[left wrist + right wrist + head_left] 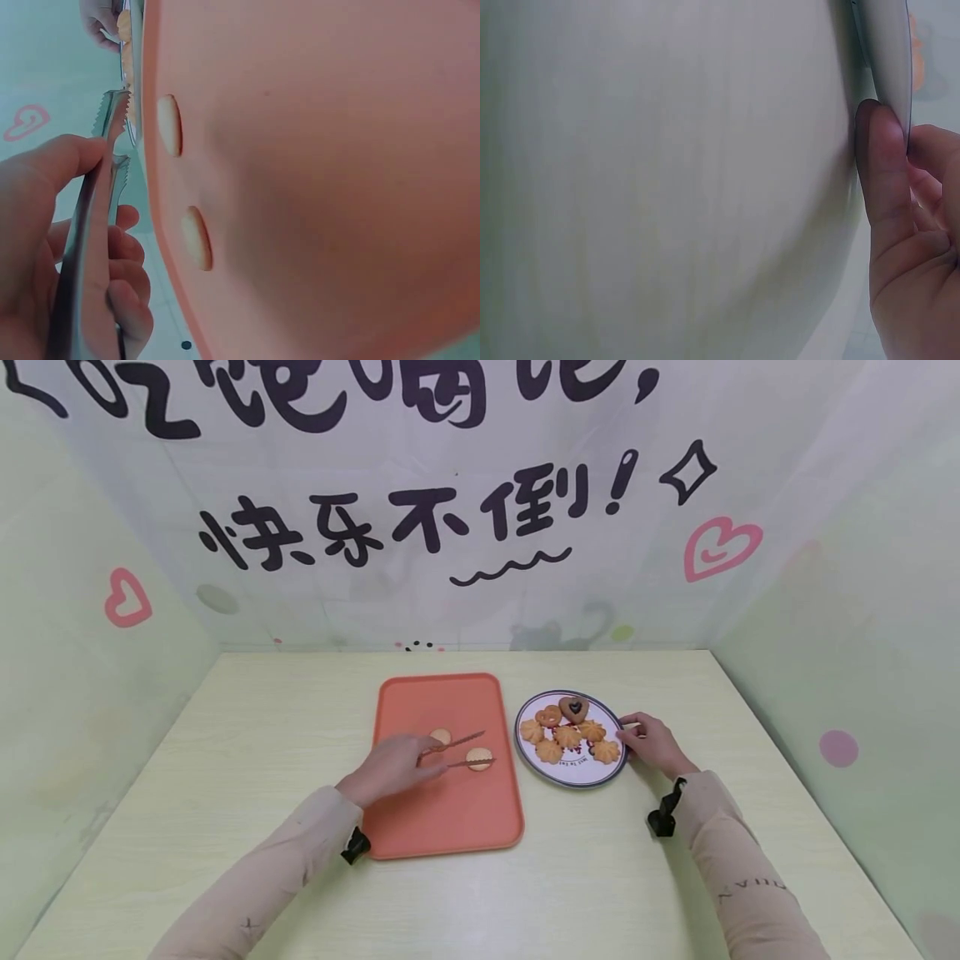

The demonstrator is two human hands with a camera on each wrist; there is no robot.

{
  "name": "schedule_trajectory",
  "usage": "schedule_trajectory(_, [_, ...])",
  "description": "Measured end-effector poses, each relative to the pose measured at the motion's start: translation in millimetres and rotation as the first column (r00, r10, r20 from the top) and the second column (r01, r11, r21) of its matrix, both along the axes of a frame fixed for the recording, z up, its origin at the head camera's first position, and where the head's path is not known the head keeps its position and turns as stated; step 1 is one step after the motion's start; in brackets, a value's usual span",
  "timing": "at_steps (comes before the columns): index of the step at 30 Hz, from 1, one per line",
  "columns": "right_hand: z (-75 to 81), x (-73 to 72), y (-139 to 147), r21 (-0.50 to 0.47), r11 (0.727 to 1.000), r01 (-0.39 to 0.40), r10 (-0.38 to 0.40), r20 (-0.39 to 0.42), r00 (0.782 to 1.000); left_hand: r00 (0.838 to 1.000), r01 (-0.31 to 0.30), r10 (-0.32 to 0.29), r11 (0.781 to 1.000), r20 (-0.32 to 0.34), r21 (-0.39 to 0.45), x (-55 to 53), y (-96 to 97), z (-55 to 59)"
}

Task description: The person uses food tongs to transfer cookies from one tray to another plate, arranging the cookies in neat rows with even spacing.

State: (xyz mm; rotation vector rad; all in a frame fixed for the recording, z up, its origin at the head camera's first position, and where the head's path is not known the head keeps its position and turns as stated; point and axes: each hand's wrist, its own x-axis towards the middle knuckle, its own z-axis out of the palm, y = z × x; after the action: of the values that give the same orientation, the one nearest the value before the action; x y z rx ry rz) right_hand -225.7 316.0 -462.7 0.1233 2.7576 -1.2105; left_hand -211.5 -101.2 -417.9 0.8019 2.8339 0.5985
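My left hand (390,768) holds metal tongs (90,232) with serrated ends above the orange tray (442,818). The tongs' arms are spread, with nothing gripped between them. Two round pale cookies lie on the tray: a nearer one (480,753) and a farther one (440,736). In the left wrist view the tongs hang clear of both cookies. To the right, my right hand (654,745) pinches the rim of a white plate (573,778) with a dark blue edge. Its thumb (887,150) presses the plate's side in the right wrist view.
On the plate sit several flower-shaped cookies (567,737), a brown heart-shaped cookie (574,708) with a dark centre and a lighter heart-shaped cookie (548,717). The pale wooden table (525,893) is bordered by printed cloth walls (375,610) at the back and sides.
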Motion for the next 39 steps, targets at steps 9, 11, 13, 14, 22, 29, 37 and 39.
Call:
schedule_trajectory(9, [-0.4, 0.3, 1, -0.01, 1.0, -0.006, 0.005, -0.006, 1.0, 0.999, -0.009, 0.009, 1.0, 0.048, 0.003, 4.2, -5.5, -12.1])
schedule_trajectory(11, [0.1, 0.4, 0, -0.009, 1.0, -0.002, 0.002, -0.004, 1.0, 0.999, -0.005, 0.005, 1.0, 0.044, 0.002, 4.5, -5.7, -13.7])
schedule_trajectory(13, [0.7, 0.5, 0, -0.008, 1.0, -0.001, 0.001, 0.0, 1.0, 0.999, 0.002, -0.002, 1.0, 0.04, 0.006, 4.5, -5.4, -15.3])
schedule_trajectory(14, [1.1, 0.4, 0, -0.008, 1.0, 0.0, 0.0, 0.001, 1.0, 0.999, 0.005, -0.005, 1.0, 0.033, 0.006, 4.6, -5.5, -16.1])
schedule_trajectory(22, [2.0, 0.1, 0, -0.01, 1.0, 0.004, -0.004, 0.011, 1.0, 1.0, 0.006, -0.006, 1.0, 0.006, -0.006, 5.3, -5.2, -19.9])
schedule_trajectory(29, [0.9, -0.2, 0, -0.002, 1.0, 0.005, -0.005, 0.015, 1.0, 1.0, -0.005, 0.005, 1.0, -0.004, -0.013, 6.0, -4.3, -20.8])
schedule_trajectory(37, [-1.4, -0.6, 0, -0.003, 1.0, 0.005, -0.005, 0.014, 1.0, 1.0, 0.008, -0.008, 1.0, 0.002, 0.018, 4.7, -6.0, -23.9])
schedule_trajectory(39, [-1.2, -0.6, 1, -0.001, 1.0, 0.006, -0.006, 0.013, 1.0, 1.0, 0.003, -0.004, 0.999, 0.021, 0.033, 4.5, -7.1, -23.5])
